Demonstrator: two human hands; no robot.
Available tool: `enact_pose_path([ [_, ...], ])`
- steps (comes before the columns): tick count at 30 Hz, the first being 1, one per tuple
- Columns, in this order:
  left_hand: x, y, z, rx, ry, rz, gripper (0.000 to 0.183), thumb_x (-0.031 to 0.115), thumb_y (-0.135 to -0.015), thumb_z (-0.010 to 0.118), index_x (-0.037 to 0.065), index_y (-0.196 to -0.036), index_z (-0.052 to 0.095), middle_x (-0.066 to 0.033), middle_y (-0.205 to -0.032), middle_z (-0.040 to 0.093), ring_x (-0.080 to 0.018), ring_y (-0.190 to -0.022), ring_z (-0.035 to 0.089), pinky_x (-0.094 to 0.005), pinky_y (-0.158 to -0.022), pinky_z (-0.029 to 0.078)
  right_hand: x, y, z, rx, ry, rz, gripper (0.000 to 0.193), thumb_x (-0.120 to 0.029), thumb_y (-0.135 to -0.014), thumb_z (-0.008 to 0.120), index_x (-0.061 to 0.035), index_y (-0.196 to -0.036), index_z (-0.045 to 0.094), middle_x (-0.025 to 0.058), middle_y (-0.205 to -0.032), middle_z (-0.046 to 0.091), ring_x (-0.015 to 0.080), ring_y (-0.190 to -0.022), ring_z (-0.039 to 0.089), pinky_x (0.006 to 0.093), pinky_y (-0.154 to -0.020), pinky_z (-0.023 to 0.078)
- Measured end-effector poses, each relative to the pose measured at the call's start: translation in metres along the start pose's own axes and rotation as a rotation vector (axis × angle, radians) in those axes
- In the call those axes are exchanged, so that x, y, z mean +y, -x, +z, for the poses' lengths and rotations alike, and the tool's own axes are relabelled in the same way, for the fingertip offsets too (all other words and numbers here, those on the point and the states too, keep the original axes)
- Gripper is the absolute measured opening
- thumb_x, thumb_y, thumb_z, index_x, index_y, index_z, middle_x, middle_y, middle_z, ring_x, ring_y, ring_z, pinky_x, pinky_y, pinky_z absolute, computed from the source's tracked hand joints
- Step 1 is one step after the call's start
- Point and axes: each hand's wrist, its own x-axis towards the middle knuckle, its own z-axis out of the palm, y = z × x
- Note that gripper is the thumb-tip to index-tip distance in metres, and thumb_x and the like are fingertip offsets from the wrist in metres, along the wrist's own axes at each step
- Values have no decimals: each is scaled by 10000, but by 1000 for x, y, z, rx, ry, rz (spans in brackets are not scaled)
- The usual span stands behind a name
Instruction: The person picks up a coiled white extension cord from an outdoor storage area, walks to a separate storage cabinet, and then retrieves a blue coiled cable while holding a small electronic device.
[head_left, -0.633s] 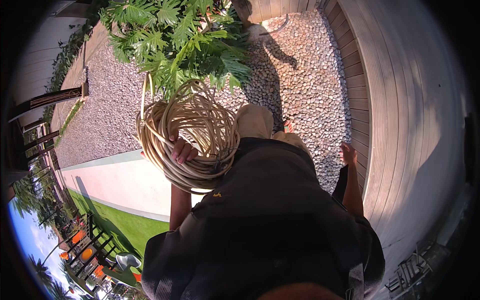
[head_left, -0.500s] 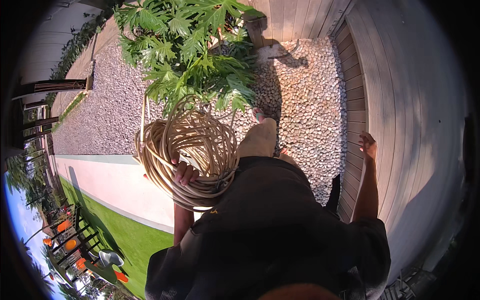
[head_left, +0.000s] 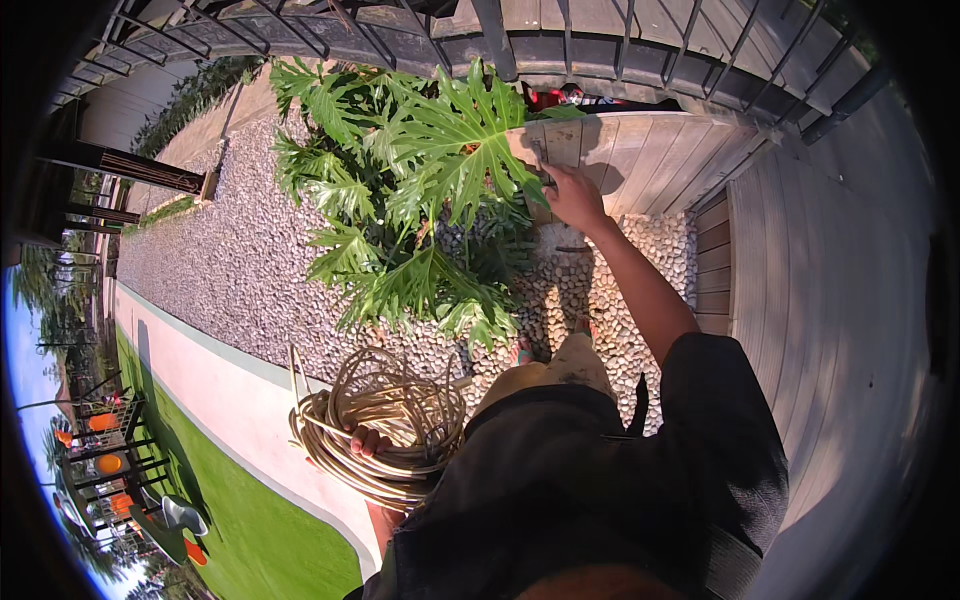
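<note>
Around the curled fingers of the left hand (head_left: 368,441) hangs a big coil of tan hose (head_left: 400,400). These fingers are wrapped over a bunch of loops on the near side. The thumb is hard to see. More loops sit ahead of the fingers in a loose, round tangle, and a thin bit pokes up ahead and to the left of them. To the right of the fingers is the person's dark shirt (head_left: 580,480), right by the coil.

I think the coil is quite heavy, since it has so many loops. Each loop looks bendy but springy, so it may pop out of a small grip. It should not break if bumped, but it could slide a little. A good hold is the thick bunch under these fingers, with many loops caught together. One loop alone would let the rest sag.

Far ahead and to the right of those fingers, the right hand (head_left: 575,198) is stretched out, with no hose in it. Its fingers are partly spread, just beside a wooden panel (head_left: 660,155) and a green leaf (head_left: 470,140). I cannot tell if they touch.
</note>
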Motion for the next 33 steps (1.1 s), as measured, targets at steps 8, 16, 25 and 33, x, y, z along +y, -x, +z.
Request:
enact_pose_path([
  [8,-32,-14,17,74,-39,51,562,609,-951,606,104,-1178,512,-19,-750,498,-178,-638,488,-363,-712,407,76,-108,21,-100,423,155,647,-403,-946,593,-130,-1515,450,125,-1591,418,333,-1490,345,600,-1188,271],
  [16,-10,-38,5,59,-28,-10,568,613,-946,610,104,-1178,513,-19,-751,498,-178,-636,486,-364,-707,406,62,-23,-1,-91,358,106,449,-428,-1000,566,-109,-1313,601,138,-1342,560,319,-1308,489,581,-1117,326],
  [25,20,-63,-14,6,-4,-160,575,618,-940,613,104,-1178,514,-19,-752,498,-179,-633,483,-366,-702,406,43,177,-46,48,377,249,225,-245,-955,632,-35,-922,705,135,-1082,614,337,-1111,594,533,-1093,387],
  [33,13,-77,-13,-14,31,-239,582,623,-935,616,104,-1179,515,-19,-753,497,-180,-631,481,-368,-697,405,68,365,-87,428,392,711,529,-235,-922,667,-62,-1405,537,242,-1500,475,417,-1395,454,555,-1140,371],
])
